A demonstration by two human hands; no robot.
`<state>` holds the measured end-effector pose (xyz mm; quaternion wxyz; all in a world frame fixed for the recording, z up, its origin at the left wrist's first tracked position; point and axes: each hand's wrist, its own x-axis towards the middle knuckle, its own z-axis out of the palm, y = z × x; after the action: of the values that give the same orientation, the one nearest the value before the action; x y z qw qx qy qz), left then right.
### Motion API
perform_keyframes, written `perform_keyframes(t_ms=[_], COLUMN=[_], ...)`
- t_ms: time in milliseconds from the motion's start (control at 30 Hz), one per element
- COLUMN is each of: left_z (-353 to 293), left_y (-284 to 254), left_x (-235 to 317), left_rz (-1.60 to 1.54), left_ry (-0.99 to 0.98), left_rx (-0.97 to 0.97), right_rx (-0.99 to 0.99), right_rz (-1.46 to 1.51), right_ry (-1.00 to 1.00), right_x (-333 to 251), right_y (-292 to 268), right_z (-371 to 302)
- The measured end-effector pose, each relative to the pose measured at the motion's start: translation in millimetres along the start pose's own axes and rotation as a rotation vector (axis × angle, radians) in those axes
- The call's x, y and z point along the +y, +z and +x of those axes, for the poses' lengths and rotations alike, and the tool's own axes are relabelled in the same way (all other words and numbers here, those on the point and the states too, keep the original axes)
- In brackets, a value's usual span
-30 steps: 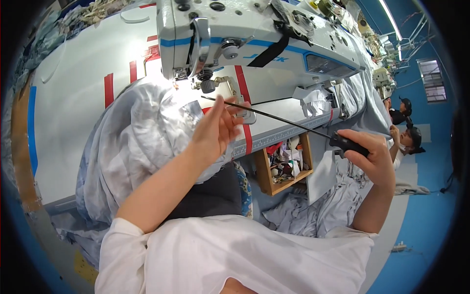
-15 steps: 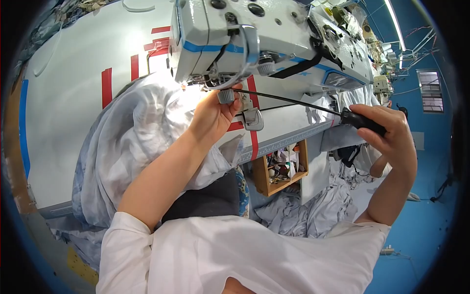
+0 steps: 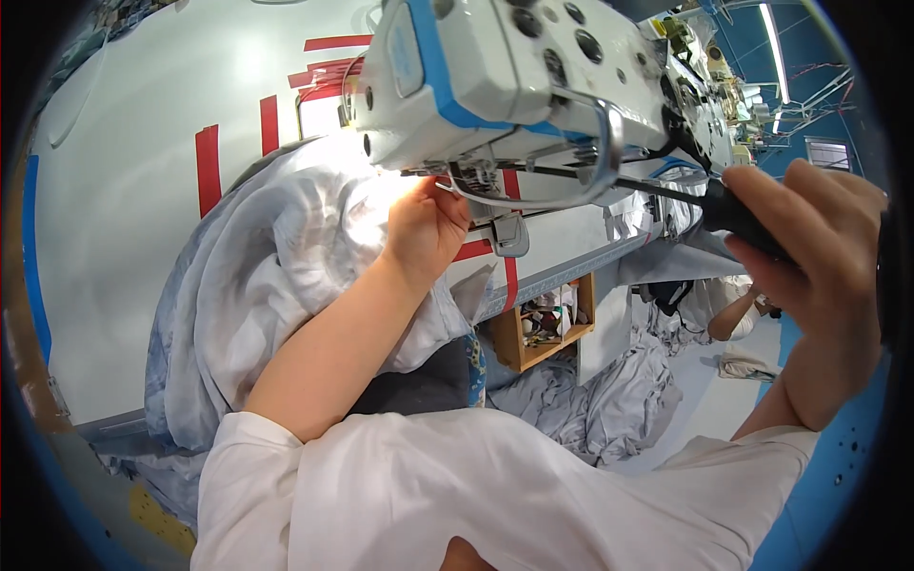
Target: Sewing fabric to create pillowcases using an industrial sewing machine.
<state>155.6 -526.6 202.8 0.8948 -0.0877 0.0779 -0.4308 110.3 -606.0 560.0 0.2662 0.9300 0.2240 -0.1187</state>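
Note:
My right hand (image 3: 809, 252) is wrapped around the black handle of a screwdriver (image 3: 666, 192). Its long dark shaft reaches left, passing behind the curved metal guard of a white and blue sewing machine (image 3: 481, 71). Under the machine head, by the brightly lit needle area, my left hand (image 3: 424, 226) is closed with bent fingers. The fingertips are partly hidden by the head, so what they hold cannot be made out. Pale grey fabric (image 3: 257, 266) lies bunched on the white table beside my left forearm.
Red tape strips (image 3: 208, 171) mark the white table (image 3: 114, 238). A wooden drawer (image 3: 514, 347) with small items hangs below its front edge. More grey cloth (image 3: 609, 404) is heaped under it. At right, another person's arm (image 3: 733, 319) shows near the floor.
The machine appears larger and further right as the view shifts. My right hand, with the screwdriver, appears closer and further right. My left hand stays under the machine head.

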Motion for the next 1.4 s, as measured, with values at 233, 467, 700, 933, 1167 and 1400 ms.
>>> perform_keyframes(t_ms=[233,467,700,933,1167,1400], left_z=[2.3,-4.1,-2.9,-3.0,-3.2,-4.4], left_y=[0.7,10.0,2.1,0.4,1.2,1.9], left_x=[-0.9,-4.2,-1.7,-2.9,-2.1,-2.5], left_rz=[-0.033,-0.026,-0.021,0.043,0.032,-0.028], left_ry=[-0.037,-0.05,-0.077,-0.042,-0.012,-0.076], left_rx=[0.057,-0.127,-0.059,0.029,0.04,0.038], right_rx=[-0.069,-0.115,-0.157,-0.165,-0.128,-0.33], right_rz=[0.048,0.442,0.507,0.517,0.475,0.433], right_ry=[0.103,0.315,0.383,0.342,0.384,0.425], right_x=[6.7,17.4,12.5,17.8,21.9,28.1], right_y=[2.5,8.5,10.7,11.7,13.7,1.8], right_z=[-5.3,-16.7,-24.3,-21.8,-21.0,-7.9])
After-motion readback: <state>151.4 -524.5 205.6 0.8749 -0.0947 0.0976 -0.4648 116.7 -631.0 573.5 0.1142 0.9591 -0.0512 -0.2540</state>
